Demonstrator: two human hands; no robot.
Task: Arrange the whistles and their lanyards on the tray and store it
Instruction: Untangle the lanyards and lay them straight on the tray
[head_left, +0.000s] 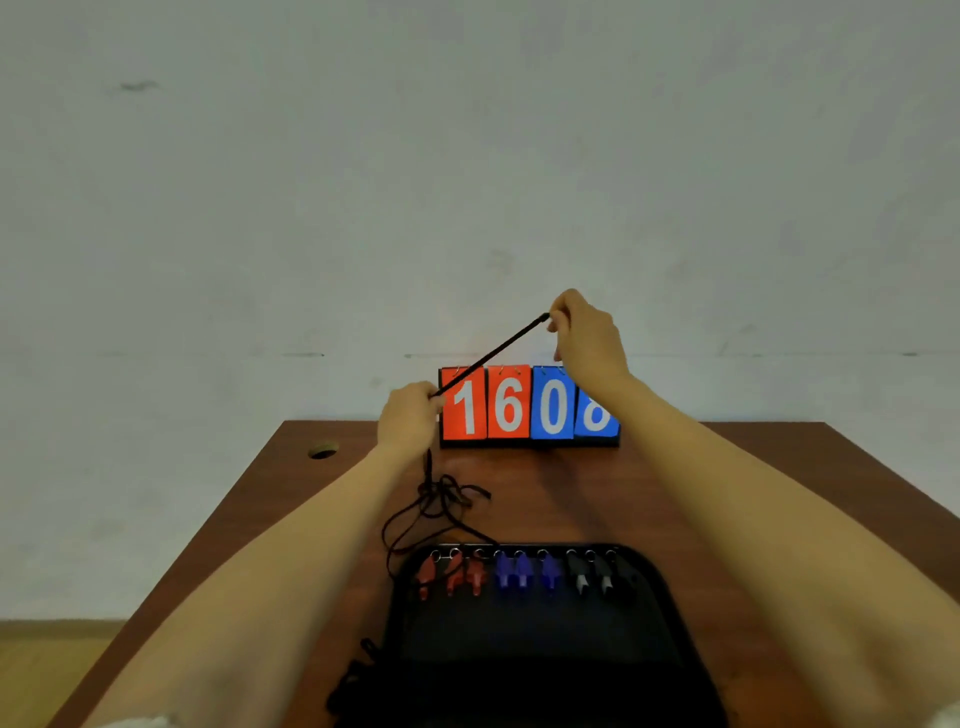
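lanyard (491, 355) taut, axis 8-to-2 o'clock | left hand (410, 415) pinches low end, right hand (587, 332) high end | tangle (441, 499) probably same cord | tray (535, 623) at 6, left nearer

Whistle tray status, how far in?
Done: red whistles, blue whistles and black whistles sit in a row along the far edge of the tray. In hand: left hand and right hand pinch one black lanyard taut above the table. Left: the cord tangle beyond the tray is unsorted, and the tray is not yet stored.
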